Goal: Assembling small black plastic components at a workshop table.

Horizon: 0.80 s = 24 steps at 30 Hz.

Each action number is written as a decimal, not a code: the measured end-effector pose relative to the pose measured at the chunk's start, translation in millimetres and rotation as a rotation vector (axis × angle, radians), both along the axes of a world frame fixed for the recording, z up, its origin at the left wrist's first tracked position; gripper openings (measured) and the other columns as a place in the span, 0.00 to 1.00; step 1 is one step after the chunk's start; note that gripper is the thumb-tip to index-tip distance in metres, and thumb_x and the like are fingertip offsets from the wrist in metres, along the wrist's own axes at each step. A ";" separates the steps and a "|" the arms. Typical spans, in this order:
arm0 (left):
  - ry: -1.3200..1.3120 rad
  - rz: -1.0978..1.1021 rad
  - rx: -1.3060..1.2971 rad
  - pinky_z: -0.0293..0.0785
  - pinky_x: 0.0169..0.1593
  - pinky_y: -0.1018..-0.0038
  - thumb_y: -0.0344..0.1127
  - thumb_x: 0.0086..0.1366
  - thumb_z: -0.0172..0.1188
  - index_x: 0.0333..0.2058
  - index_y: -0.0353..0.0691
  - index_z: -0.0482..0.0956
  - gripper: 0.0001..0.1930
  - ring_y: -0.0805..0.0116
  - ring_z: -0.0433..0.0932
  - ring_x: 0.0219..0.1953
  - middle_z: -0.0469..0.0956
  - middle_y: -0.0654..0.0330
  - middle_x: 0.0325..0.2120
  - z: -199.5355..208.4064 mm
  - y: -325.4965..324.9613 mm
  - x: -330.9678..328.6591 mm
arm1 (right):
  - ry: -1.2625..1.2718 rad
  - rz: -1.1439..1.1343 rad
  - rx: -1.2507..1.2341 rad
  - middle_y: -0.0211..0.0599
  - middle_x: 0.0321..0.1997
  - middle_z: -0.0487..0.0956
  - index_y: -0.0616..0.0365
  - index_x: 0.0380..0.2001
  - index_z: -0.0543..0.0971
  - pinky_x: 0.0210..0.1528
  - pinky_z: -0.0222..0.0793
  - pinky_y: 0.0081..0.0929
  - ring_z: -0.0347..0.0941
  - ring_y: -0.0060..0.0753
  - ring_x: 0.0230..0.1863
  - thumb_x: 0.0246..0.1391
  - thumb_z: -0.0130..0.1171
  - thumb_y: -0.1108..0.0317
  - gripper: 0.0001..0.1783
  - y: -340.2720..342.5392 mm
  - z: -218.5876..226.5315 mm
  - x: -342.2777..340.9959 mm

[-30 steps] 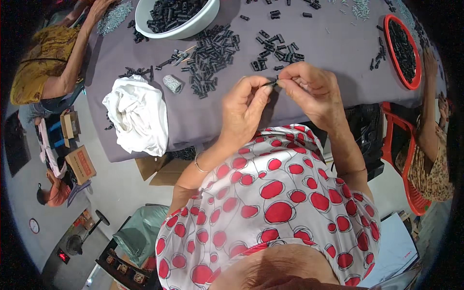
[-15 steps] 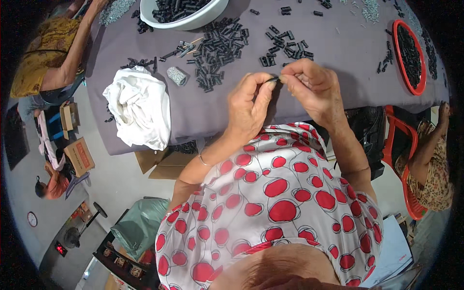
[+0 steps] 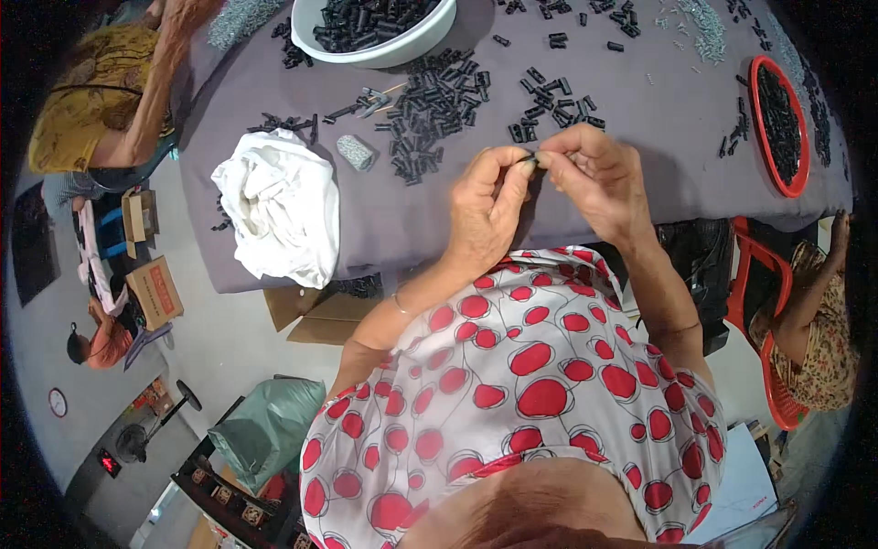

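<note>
Black part (image 3: 529, 159) is pinched by left hand (image 3: 485, 209) and right hand (image 3: 601, 190), fingertips closed, seemingly mid-work; whether the pile (image 3: 437, 102) is done or waiting, I cannot tell.

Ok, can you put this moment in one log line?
left hand: pinching dark piece; right hand: at its end, grip unclear; white bowl: black pieces inside; cloth: on table

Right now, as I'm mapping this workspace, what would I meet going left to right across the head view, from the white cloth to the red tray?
Bunched white cloth → speckled grey cylinder → left hand → right hand → red-rimmed oval tray.
</note>
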State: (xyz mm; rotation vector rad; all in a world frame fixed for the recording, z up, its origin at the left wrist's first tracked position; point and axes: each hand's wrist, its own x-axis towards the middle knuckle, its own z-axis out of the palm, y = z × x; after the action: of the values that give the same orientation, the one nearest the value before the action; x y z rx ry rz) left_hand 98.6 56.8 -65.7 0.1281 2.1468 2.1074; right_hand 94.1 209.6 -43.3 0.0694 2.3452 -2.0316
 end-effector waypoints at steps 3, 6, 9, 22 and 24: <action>-0.145 -0.012 0.139 0.69 0.31 0.81 0.28 0.64 0.54 0.35 0.31 0.75 0.05 0.79 0.70 0.25 0.74 0.64 0.25 0.4 0.6 -2.0 | 0.157 -0.012 0.241 0.35 0.22 0.76 0.60 0.32 0.75 0.28 0.71 0.22 0.73 0.24 0.24 0.47 0.60 0.75 0.07 -4.9 -2.9 0.6; -0.317 -0.049 0.381 0.71 0.34 0.81 0.29 0.64 0.54 0.35 0.30 0.76 0.07 0.79 0.72 0.26 0.77 0.62 0.26 6.6 -2.0 -12.5 | 0.319 0.032 0.318 0.38 0.32 0.75 0.59 0.38 0.73 0.28 0.71 0.22 0.74 0.29 0.29 0.44 0.62 0.75 0.15 -1.4 -7.5 3.7; -0.582 -0.199 0.481 0.75 0.40 0.74 0.31 0.63 0.55 0.38 0.31 0.77 0.09 0.69 0.79 0.33 0.80 0.56 0.32 10.0 -8.3 -22.2 | 0.402 0.017 0.351 0.40 0.39 0.72 0.59 0.42 0.70 0.30 0.72 0.23 0.73 0.32 0.33 0.40 0.62 0.78 0.22 -8.4 -1.8 10.0; -0.786 -0.305 0.795 0.78 0.39 0.72 0.32 0.63 0.54 0.39 0.30 0.77 0.10 0.66 0.80 0.36 0.79 0.52 0.34 10.6 -3.8 -25.4 | 0.601 -0.089 0.298 0.43 0.39 0.74 0.64 0.39 0.73 0.31 0.72 0.23 0.73 0.34 0.32 0.35 0.60 0.85 0.22 -2.7 -16.3 9.0; -0.654 -0.250 0.620 0.77 0.38 0.75 0.33 0.63 0.55 0.37 0.31 0.78 0.10 0.69 0.79 0.33 0.80 0.54 0.33 15.7 0.3 -21.9 | 0.585 -0.084 0.273 0.43 0.39 0.74 0.64 0.39 0.73 0.31 0.72 0.22 0.73 0.34 0.31 0.35 0.60 0.86 0.21 -3.1 -16.7 9.6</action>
State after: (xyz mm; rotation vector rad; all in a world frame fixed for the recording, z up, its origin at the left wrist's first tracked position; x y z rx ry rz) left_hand 76.7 57.1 -50.0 -0.1989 1.0362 2.1758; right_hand 103.7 206.5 -60.0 -0.4929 2.9919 -1.9471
